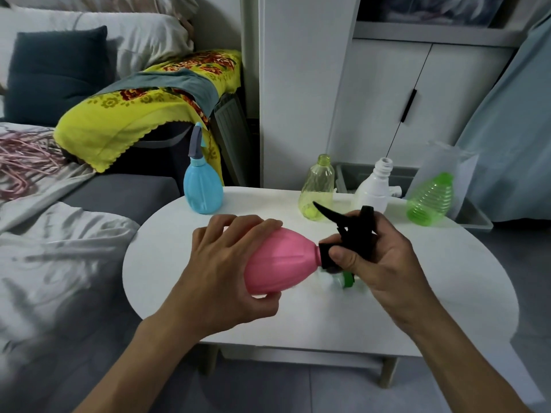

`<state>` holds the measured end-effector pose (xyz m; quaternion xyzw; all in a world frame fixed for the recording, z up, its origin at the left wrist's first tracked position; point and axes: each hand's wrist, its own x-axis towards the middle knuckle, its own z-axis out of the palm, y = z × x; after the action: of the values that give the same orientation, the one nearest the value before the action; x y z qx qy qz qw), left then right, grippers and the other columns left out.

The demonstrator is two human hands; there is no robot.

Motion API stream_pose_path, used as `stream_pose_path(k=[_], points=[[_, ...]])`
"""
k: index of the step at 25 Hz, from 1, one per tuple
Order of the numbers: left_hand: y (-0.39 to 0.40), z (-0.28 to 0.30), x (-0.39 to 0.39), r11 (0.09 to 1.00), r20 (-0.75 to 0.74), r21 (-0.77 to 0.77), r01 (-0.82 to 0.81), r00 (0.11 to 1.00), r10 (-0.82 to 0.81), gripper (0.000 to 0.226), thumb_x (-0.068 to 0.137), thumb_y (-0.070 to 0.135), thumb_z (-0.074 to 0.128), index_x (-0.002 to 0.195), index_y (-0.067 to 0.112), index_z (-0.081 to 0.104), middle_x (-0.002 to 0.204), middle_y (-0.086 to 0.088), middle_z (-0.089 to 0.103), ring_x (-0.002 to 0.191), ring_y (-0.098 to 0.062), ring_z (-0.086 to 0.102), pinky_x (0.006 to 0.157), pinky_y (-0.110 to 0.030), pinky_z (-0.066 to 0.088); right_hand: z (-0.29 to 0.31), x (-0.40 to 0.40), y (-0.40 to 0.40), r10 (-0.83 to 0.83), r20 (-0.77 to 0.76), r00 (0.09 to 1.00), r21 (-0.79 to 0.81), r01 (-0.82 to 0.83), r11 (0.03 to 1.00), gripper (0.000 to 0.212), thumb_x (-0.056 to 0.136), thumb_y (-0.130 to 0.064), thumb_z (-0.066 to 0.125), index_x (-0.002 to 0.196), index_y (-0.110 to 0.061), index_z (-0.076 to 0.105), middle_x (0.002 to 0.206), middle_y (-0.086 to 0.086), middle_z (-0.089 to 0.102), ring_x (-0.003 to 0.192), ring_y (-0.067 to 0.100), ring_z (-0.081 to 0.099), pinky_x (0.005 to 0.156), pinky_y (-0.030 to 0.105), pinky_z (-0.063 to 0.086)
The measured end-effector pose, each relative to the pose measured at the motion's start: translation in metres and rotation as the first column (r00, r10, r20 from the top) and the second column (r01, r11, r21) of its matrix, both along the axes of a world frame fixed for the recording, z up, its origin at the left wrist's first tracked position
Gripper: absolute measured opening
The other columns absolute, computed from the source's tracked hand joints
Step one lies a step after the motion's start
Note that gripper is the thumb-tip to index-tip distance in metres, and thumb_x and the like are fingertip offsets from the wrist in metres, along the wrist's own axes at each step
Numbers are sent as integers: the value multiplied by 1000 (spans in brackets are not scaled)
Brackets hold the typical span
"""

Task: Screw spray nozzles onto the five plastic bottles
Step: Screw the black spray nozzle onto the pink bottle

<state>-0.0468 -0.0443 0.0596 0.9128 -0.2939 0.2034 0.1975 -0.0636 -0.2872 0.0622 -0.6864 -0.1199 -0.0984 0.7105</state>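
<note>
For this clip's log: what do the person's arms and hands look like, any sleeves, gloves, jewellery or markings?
Both arms are bare from the bottom edge of the head view up to the wrists; no sleeves show. The left hand and right hand wear no gloves. No rings, watch, bracelets or wristbands are visible, and no tattoos or markings can be made out. The visible fingernails look short and unpainted.

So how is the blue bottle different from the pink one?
The blue bottle stands upright on the white table, untouched; the pink bottle is tipped sideways, gripped by the left hand. The blue bottle wears a grey nozzle on top; the pink bottle's black nozzle is at its neck, gripped by the right hand. Both are round-bellied plastic bottles with ribbed sides.
</note>
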Motion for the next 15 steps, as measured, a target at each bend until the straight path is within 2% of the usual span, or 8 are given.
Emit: stream_pose_path(k=[2,3,5,7,9,11,13,15], points=[[-3,-2,0,1000,41,2,-28,999,28,93,57,58,77,138,23,46,134,-3,55,118,-28,47,92,-44,40,-6,1,8,-133,-168,977,44,143,989,63,66,-42,85,121,-34,56,100,13,75,76,29,74,69,42,59],[-4,-3,1,999,54,9,-37,998,37,93,58,58,77,138,23,46,134,-4,55,118,-29,46,92,-46,40,-10,1,11,-204,-203,958,-45,199,979,73,68,-48,82,131,-38,47,117,11,70,93,26,72,80,42,57],[-5,-3,3,999,67,12,-48,997,47,91,58,58,76,137,23,47,134,-3,55,118,-28,46,92,-46,41,-13,0,13,-296,-69,953,-334,258,907,80,80,-60,66,145,-44,23,154,-3,38,136,8,41,110,34,36],[-3,-2,5,998,62,-15,-59,996,60,91,57,58,76,137,23,47,133,-3,55,117,-27,46,90,-43,40,-7,0,10,-222,185,957,-561,288,776,76,85,-61,57,148,-37,22,161,-11,16,145,-1,12,115,27,19],[-1,0,6,998,45,-40,-55,997,57,92,56,59,76,136,23,47,132,-3,56,116,-26,47,89,-40,39,-3,1,3,-57,356,933,-732,316,604,71,82,-55,63,142,-26,40,158,-3,28,149,14,10,117,39,16],[3,2,8,1000,33,-16,-24,999,25,92,57,58,77,137,24,47,133,-2,56,117,-27,48,91,-44,41,-3,4,-2,51,447,893,-813,382,439,53,81,-44,68,127,-20,57,141,0,54,146,25,23,117,52,16],[7,4,7,1000,36,20,5,999,-6,90,58,57,77,137,24,48,135,-2,55,119,-27,46,94,-47,41,-3,4,-4,71,455,888,-827,392,403,40,84,-43,67,114,-17,66,121,1,69,138,21,38,117,50,17],[7,6,6,998,60,55,25,998,-28,89,59,55,78,137,25,47,137,-2,53,121,-27,44,96,-46,38,-6,0,-5,41,359,932,-834,301,463,41,83,-56,61,103,-21,69,106,0,72,120,10,48,111,41,27]])
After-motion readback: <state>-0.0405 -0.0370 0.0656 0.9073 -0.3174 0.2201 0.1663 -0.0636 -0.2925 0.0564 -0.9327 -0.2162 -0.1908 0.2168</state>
